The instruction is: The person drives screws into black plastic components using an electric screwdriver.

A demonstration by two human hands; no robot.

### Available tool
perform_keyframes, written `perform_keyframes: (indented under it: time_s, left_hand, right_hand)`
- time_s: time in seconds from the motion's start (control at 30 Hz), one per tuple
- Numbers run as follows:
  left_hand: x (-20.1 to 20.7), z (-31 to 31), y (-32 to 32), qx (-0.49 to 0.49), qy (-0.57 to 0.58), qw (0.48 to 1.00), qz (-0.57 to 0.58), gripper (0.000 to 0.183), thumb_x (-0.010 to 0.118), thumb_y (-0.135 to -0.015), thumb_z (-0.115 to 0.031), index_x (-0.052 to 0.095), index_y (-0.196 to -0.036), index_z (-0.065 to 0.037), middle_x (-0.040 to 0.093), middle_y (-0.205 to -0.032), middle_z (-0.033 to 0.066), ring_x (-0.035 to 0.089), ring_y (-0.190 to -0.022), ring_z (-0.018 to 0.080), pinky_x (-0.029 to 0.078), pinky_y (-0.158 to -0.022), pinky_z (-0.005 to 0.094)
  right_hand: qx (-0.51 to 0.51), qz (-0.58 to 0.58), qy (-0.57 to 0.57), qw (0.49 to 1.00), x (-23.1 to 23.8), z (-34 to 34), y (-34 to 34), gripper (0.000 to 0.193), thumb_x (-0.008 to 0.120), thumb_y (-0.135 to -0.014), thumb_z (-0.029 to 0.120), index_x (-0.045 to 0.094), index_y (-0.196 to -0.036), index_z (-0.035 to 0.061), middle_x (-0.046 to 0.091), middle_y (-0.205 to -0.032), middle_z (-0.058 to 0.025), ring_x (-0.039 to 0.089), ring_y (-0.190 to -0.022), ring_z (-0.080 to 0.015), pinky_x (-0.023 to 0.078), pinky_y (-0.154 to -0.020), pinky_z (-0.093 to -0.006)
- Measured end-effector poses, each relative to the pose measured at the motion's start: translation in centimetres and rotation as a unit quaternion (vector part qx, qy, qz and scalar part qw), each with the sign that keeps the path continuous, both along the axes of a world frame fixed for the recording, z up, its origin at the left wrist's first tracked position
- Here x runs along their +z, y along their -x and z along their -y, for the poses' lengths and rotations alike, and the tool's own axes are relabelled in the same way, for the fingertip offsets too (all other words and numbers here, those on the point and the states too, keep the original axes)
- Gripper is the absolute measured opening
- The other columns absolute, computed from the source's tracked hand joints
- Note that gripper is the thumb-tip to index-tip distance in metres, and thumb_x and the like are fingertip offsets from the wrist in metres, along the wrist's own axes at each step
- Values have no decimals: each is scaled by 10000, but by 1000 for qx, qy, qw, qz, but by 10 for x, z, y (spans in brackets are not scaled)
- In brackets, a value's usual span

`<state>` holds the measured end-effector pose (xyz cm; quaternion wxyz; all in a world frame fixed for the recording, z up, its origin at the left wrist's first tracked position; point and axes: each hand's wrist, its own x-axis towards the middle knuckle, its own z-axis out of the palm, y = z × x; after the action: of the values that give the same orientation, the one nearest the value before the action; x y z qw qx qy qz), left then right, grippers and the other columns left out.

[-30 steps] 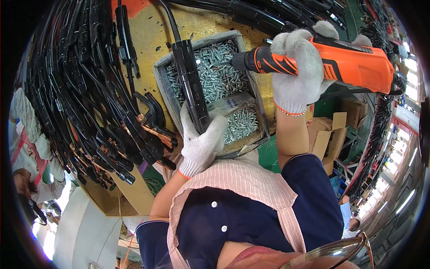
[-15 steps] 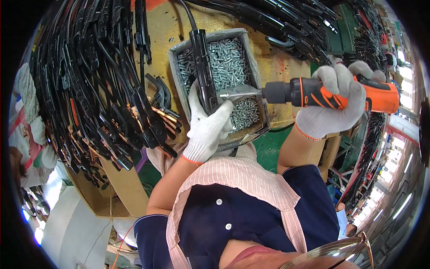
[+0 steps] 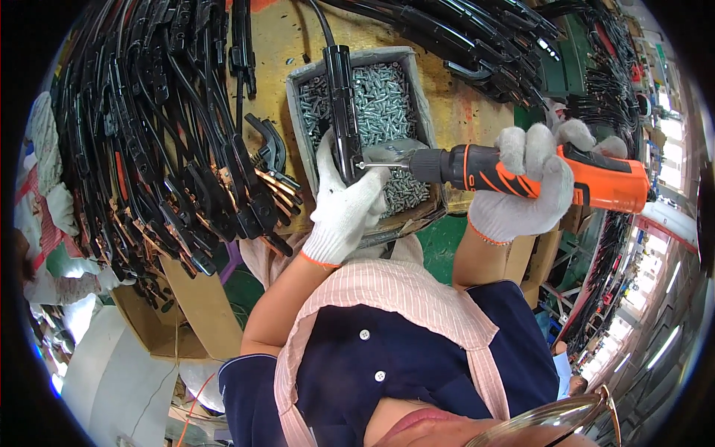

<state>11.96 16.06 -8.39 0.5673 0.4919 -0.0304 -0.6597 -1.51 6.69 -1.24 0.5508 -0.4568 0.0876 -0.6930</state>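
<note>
My left hand [image 3: 344,212], in a white knit glove, is closed around the lower end of a black tubular handle [image 3: 339,97] with a cable running from its far end. The handle is held upright in the picture over a box [image 3: 296,123] of small silvery screws [image 3: 383,104]. In my gloved right hand [image 3: 532,182] is an orange and black cordless screwdriver [image 3: 609,180], its bit pointing left. The bit's tip meets the side of the handle just above my left fingers, with a small screw [image 3: 361,165] there.
Many black handles with cables and copper ends [image 3: 186,149] hang in a heap at left. More black handles [image 3: 462,45] lie at the far right of the yellow worktop [image 3: 279,45]. A cardboard box [image 3: 160,331] stands lower left. Another person's sleeve [image 3: 63,212] shows at the left edge.
The screwdriver in my right hand has moved left and slightly down, bringing its bit to the handle's side. My left hand and the handle have shifted only slightly.
</note>
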Motion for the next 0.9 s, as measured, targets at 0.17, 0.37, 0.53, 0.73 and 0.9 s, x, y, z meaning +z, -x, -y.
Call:
perform_keyframes:
  time_s: [0.17,0.37,0.53,0.73,0.9]
  left_hand:
    - [6,3,-2,-10,-23,1000,10,901,619,-826,-2,59,-1499,-215,577,-888,64,480,-496,96,325,-373,214]
    - [10,3,-4,-8,-13,1000,-6,880,589,-829,-6,64,-1503,-213,561,-873,69,496,-512,107,343,-384,216]
    - [9,3,-3,-14,-24,1000,-2,873,619,-823,-28,78,-1493,-175,550,-829,54,486,-491,105,359,-379,232]
    - [5,1,0,-13,-16,1000,-3,836,659,-813,-51,135,-1459,-130,542,-814,40,479,-494,95,384,-402,241]
    - [-4,-1,-1,1,-10,1000,-13,797,650,-811,-37,168,-1439,-125,538,-807,36,484,-511,94,393,-417,237]
  right_hand:
    - [14,-7,32,999,7,-6,-3,822,502,-853,-115,232,-1463,366,486,-1260,-55,482,-599,-107,477,-501,-291]
    - [39,-25,75,996,11,-9,-11,885,545,-835,-110,213,-1472,406,522,-1244,-36,501,-575,-110,505,-508,-297]
    - [25,-48,65,996,16,-16,-20,864,571,-822,-105,253,-1458,385,542,-1198,-49,500,-554,-118,509,-505,-309]
    - [22,-101,16,995,33,-18,-36,545,632,-801,-85,434,-1239,171,567,-784,-83,508,-539,-170,491,-509,-347]
    - [2,-114,-41,993,28,-17,-41,386,660,-793,-76,477,-1079,107,529,-701,-58,554,-561,-196,500,-512,-366]
